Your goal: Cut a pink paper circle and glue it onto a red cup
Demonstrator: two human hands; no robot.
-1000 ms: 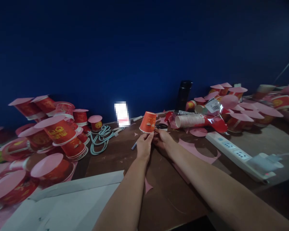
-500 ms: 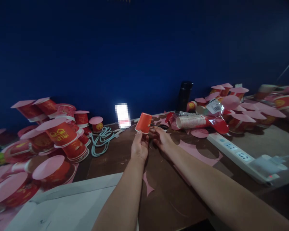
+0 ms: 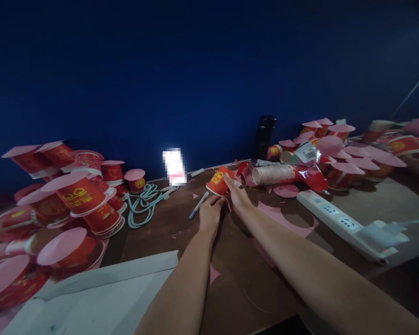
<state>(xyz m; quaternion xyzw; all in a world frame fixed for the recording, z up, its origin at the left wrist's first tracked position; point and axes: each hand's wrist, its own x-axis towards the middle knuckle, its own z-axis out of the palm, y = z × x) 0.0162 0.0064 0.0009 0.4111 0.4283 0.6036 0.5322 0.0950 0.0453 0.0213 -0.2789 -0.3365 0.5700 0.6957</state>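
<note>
Red paper cup (image 3: pixel 218 182) has turned since earlier; left hand (image 3: pixel 210 214) pinches its near rim, right hand (image 3: pixel 239 195) presses fingers alongside; over-squeezing could dent it.

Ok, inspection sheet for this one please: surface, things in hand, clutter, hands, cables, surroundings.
Surface: brown table with pink paper scraps.
Things in hand: one red paper cup, tilted, rim downward.
Clutter: cups with pink discs piled left, more at right; nested cups; pen-like rod.
Hands: left hand holds the cup's lower rim; right hand grips its side.
Cables: coiled pale-blue cable; power strip with adapter plugged in.
Surroundings: dark blue backdrop, black bottle.
</note>
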